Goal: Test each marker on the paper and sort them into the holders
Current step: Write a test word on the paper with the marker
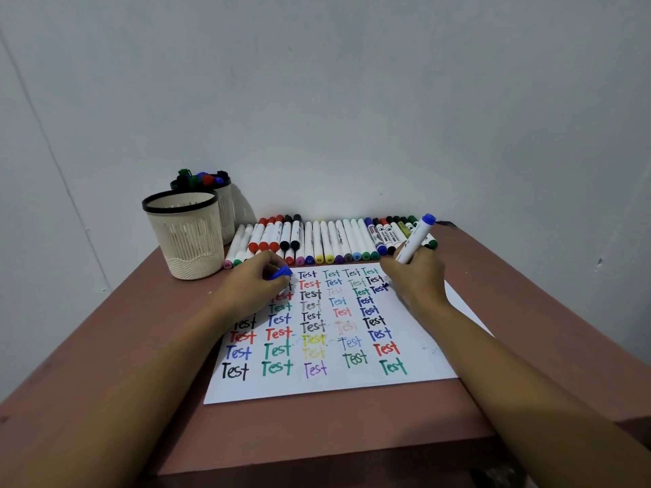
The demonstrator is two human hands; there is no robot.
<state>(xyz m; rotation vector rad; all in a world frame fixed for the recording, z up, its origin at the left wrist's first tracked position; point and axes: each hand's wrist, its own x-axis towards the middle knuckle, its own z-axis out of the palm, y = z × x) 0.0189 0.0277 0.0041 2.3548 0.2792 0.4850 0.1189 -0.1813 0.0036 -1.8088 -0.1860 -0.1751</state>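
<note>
A blue marker [415, 241] is gripped in the right hand [415, 278], tip down at the far right of the paper [428, 364]. Its cap [280, 272] is pinched in the left hand [259, 280]. Testing is judged under way; recapping, then dropping into a holder [183, 237], is called for next.

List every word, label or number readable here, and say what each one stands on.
"Test": handwritten many times, in several colours, on the paper.
Printing on the barrels of the row of markers: too small to read.
Numbers on the end caps of the slim markers: blurred, unreadable.
Front holder: no text visible.
</note>
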